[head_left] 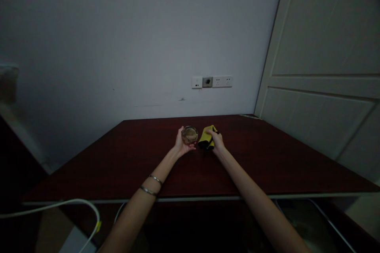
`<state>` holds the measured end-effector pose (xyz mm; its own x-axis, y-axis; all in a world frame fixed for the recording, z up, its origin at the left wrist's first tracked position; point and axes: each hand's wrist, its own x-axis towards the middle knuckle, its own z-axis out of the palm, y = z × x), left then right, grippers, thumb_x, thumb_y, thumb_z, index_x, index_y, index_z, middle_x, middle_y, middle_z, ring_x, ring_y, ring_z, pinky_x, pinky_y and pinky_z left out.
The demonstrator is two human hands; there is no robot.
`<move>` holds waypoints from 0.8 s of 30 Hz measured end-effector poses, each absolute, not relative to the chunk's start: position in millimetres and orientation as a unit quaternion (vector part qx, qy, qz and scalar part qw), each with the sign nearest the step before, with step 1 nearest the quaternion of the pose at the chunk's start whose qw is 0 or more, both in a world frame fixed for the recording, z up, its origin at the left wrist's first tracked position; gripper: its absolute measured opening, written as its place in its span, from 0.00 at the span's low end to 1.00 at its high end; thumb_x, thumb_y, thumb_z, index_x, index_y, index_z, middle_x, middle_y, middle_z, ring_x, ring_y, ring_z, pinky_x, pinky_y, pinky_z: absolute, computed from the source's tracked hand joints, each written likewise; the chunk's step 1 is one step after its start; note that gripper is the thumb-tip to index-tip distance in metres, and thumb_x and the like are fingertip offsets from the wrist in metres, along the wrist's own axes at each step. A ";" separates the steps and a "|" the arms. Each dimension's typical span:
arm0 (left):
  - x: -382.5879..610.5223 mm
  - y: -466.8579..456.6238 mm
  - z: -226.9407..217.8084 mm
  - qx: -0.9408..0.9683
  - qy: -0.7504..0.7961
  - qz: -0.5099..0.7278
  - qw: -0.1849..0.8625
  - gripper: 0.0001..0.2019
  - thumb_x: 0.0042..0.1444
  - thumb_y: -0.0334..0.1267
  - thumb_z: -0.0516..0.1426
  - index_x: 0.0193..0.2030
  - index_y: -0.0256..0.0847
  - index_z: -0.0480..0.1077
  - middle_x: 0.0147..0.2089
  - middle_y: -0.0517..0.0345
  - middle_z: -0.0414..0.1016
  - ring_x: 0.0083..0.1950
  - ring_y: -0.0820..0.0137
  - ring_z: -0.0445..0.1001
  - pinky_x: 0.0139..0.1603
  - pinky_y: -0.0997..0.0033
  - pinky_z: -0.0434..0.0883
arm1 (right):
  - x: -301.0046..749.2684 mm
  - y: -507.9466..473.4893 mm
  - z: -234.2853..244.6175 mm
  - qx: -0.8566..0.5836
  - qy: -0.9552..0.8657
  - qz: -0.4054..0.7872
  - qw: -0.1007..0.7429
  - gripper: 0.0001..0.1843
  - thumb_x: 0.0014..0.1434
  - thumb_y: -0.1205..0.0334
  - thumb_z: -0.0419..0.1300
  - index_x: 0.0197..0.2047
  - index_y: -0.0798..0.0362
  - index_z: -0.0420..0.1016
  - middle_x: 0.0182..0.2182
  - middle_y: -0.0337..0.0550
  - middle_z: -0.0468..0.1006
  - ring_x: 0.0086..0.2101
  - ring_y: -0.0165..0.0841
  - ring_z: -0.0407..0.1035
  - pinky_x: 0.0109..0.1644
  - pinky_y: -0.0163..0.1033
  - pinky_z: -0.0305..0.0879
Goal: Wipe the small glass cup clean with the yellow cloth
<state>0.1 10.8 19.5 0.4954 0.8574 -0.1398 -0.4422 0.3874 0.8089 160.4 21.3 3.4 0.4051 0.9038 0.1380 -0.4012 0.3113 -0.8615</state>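
Both forearms extend forward over a dark red-brown wooden table (124,158), the hands meeting near the middle of its far half, short of the far edge along the wall. The left hand (181,144) is turned palm-inward, fingers curled and clamped around the side of a small round clear glass dish (189,134) whose opening tips toward the camera; whether the dish rests on the table or is lifted clear of it cannot be told. Two thin silver metal bangles (152,185) circle the left forearm, which crosses the table's near edge. The right hand (216,139) lies palm-down, fingers bent and closed on a crumpled yellow cloth with a dark edge (206,139), just beside the dish on its right. The right arm is nearly straight, running in from the near right corner. A white cable (89,205) hangs below the near left edge; white wall sockets (212,82) sit above the far edge.
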 end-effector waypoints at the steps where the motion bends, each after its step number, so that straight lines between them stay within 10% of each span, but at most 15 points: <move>1: -1.2 9.8 18.7 0.374 0.283 0.409 0.783 0.36 0.50 0.64 0.40 0.33 0.29 0.71 0.21 0.46 0.72 0.15 0.74 0.61 0.18 0.67 0.69 | 160.0 21.1 4.5 -0.395 -0.321 0.434 0.744 0.15 0.37 0.62 0.65 0.30 0.56 0.69 0.22 0.40 0.74 0.23 0.32 0.69 0.26 0.36 0.67; 12: 0.0 2.1 14.3 0.392 0.326 0.405 0.759 0.35 0.48 0.65 0.40 0.30 0.32 0.70 0.19 0.49 0.70 0.13 0.73 0.61 0.14 0.68 0.67 | 164.4 -3.8 44.8 -0.314 -0.725 0.072 0.609 0.20 0.48 0.72 0.52 0.45 0.54 0.71 0.44 0.46 0.75 0.45 0.35 0.68 0.52 0.43 0.61; 18: 6.2 -1.6 10.8 0.412 0.326 0.398 0.752 0.34 0.49 0.64 0.39 0.28 0.33 0.70 0.18 0.51 0.68 0.16 0.68 0.66 0.14 0.69 0.66 | 157.9 -11.9 55.6 -0.227 -0.859 0.092 0.449 0.27 0.49 0.76 0.49 0.51 0.51 0.68 0.50 0.44 0.72 0.52 0.33 0.64 0.58 0.43 0.57; 24: 6.5 -3.8 11.8 0.435 0.325 0.371 0.753 0.36 0.47 0.66 0.38 0.26 0.32 0.70 0.16 0.50 0.68 0.10 0.74 0.57 0.13 0.67 0.66 | 163.4 -11.5 48.8 -0.253 -0.824 0.142 0.487 0.22 0.55 0.70 0.51 0.52 0.51 0.68 0.50 0.45 0.72 0.50 0.34 0.67 0.55 0.43 0.60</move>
